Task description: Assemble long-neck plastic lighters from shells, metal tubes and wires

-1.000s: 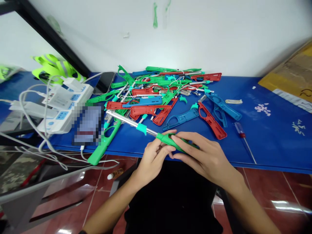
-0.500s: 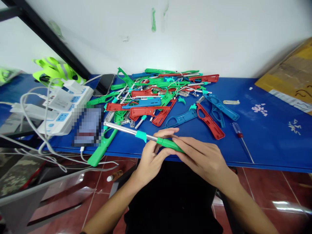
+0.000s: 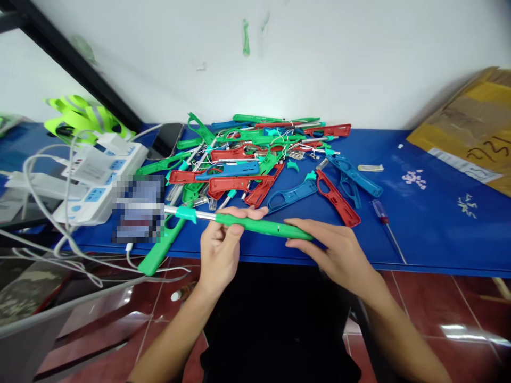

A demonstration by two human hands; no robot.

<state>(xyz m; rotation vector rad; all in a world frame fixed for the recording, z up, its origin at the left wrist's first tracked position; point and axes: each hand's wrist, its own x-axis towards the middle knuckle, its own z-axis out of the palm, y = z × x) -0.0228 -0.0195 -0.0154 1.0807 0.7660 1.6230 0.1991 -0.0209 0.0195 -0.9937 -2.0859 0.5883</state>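
I hold a long green lighter [image 3: 263, 227] level over the near edge of the blue table [image 3: 431, 223]. Its metal tube with a teal collar [image 3: 186, 214] points left. My left hand [image 3: 221, 249] is closed round the front of the green handle. My right hand [image 3: 334, 251] pinches the handle's rear end with fingers and thumb. Behind the lighter lies a pile of green, red and blue lighter shells [image 3: 259, 154] with metal tubes and thin wires among them.
A red-handled screwdriver [image 3: 384, 223] lies right of the pile. White power strips and cables [image 3: 91, 175] and a phone [image 3: 138, 208] sit at the left. A cardboard box [image 3: 471, 133] stands at the far right. Small white parts [image 3: 414, 178] are scattered nearby.
The lighter has slid to the left and turned level. My left hand moved left along it; my right hand now holds only the rear end.
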